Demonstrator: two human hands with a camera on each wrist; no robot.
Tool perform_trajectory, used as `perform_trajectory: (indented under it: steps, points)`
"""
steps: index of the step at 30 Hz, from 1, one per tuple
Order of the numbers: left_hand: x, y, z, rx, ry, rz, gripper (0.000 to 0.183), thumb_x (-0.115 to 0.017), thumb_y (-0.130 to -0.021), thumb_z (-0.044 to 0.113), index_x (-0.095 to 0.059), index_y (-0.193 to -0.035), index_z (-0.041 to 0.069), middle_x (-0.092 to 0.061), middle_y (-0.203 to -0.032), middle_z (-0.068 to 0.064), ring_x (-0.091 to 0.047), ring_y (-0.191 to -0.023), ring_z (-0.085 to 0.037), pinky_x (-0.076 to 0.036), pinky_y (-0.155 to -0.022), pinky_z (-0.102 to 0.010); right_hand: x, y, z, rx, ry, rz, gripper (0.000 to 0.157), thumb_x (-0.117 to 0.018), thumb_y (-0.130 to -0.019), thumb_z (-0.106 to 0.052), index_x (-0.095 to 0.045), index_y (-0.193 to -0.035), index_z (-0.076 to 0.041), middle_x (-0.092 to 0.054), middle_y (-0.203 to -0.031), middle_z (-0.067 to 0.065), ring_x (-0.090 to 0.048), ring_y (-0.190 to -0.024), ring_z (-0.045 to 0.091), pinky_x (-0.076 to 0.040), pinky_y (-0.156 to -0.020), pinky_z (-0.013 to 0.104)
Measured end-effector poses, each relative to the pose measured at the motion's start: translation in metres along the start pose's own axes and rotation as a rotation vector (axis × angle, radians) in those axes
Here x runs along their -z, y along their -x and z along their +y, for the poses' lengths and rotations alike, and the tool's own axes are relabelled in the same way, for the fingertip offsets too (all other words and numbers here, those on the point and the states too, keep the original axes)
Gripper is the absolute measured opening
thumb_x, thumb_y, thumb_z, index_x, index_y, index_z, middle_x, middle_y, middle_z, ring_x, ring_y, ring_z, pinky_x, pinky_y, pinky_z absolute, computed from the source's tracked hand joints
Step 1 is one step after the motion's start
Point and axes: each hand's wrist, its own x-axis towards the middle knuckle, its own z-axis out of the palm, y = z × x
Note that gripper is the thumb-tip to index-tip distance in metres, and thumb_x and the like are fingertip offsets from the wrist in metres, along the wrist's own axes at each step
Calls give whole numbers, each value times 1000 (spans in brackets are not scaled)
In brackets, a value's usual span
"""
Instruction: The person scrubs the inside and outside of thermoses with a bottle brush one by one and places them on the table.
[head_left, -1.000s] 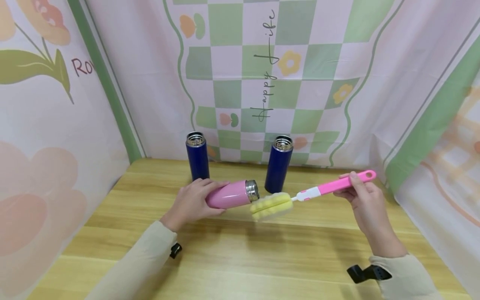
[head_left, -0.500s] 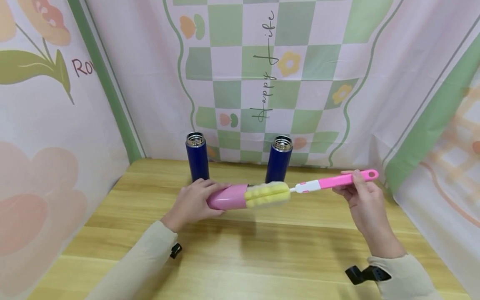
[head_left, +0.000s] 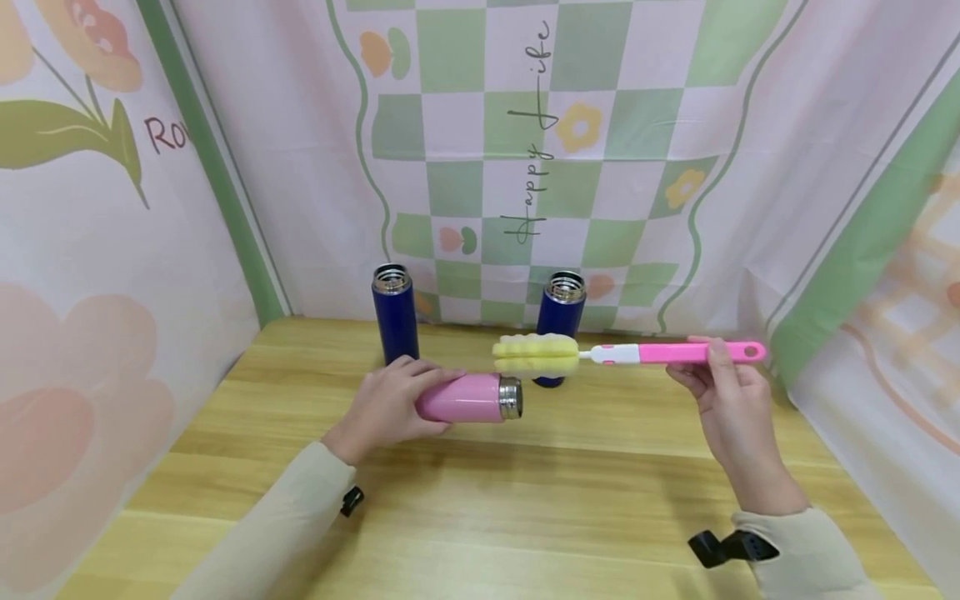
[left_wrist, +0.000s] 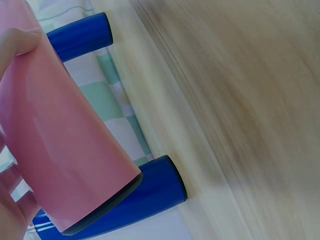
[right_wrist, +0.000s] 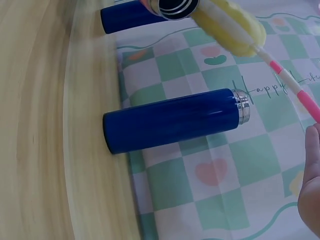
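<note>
My left hand [head_left: 393,404] grips a pink thermos bottle [head_left: 461,397] held on its side above the table, its steel mouth facing right with no lid on. In the left wrist view the bottle's pink body [left_wrist: 75,135] and dark base show, with fingers wrapped round it. My right hand [head_left: 723,396] pinches the pink handle of a bottle brush [head_left: 615,353] between thumb and fingers. The brush's yellow sponge head [head_left: 536,353] lies level, just above the bottle's mouth, and overlaps a blue bottle behind it. In the right wrist view the sponge head [right_wrist: 232,27] appears beside the mouth.
Two lidless blue thermos bottles stand upright at the back of the wooden table [head_left: 480,517]: a left one [head_left: 395,321] behind my left hand and a right one [head_left: 561,315] behind the brush. A green-and-white checked cloth [head_left: 517,125] hangs behind the table.
The brush head has risen from below and beside the pink bottle's mouth, across its front, to above it, and the brush is now level. The pink bottle has tipped closer to level.
</note>
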Motion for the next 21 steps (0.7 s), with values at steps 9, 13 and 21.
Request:
perform_trajectory:
  steps: [9, 13, 21]
  points:
    - [1, 0, -1, 7, 32, 39, 68, -85, -72, 52, -64, -134, 35, -68, -120, 6, -58, -101, -14, -52, -75, -38, 2, 2, 2, -32, 54, 52, 28, -50, -105, -13, -64, -116, 8, -69, -102, 14, -70, -92, 18, -53, -86, 28]
    - [2, 0, -2, 32, 48, 43, 67, -82, -73, 57, -64, -134, 35, -67, -119, 6, -58, -102, -14, -52, -77, -39, 3, 2, 3, -30, 60, 55, 27, -50, -105, -12, -64, -116, 9, -69, -101, 14, -70, -91, 19, -53, -86, 29]
    - [1, -1, -4, 105, 139, 80, 70, -86, -72, 52, -62, -135, 33, -66, -115, 6, -59, -99, -14, -51, -79, -40, 7, 3, 4, -31, 76, 71, 24, -51, -104, -9, -65, -112, 9, -69, -99, 15, -71, -87, 19, -54, -83, 29]
